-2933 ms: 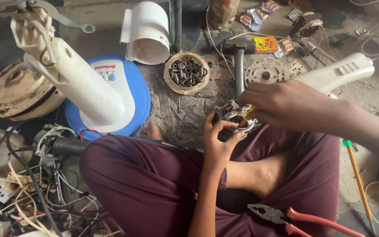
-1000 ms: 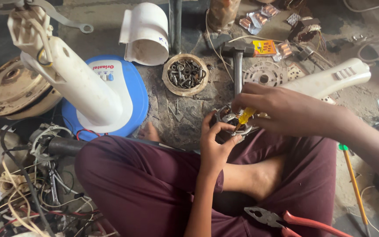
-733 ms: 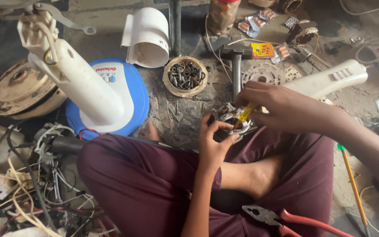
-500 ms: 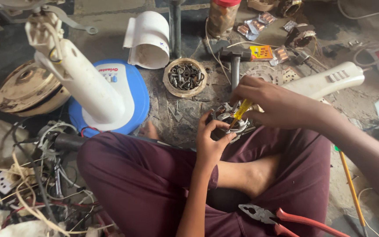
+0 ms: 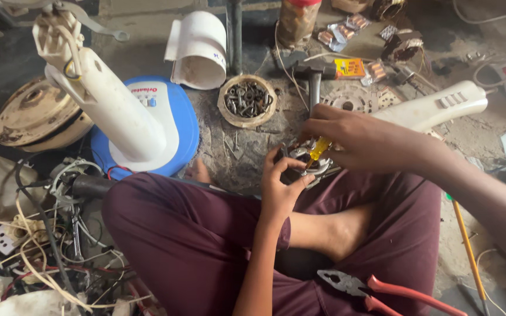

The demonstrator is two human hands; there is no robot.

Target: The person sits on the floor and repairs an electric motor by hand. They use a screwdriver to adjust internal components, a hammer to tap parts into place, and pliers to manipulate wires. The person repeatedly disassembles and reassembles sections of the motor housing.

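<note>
Head view: we brace and drive.
Our left hand (image 5: 279, 187) clasps the metal part (image 5: 308, 165) steady; right hand (image 5: 352, 137) grasps the yellow screwdriver (image 5: 318, 148), tip down.

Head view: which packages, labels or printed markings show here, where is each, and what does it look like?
Yellow packet: top centre on the floor, small rectangle with dark print.
Foil blister packs: above the packet, silvery with copper-coloured contents.
Printed marking: on the blue fan base, small red lettering.
Jar: top centre, clear, brownish contents.
No screens.
</note>
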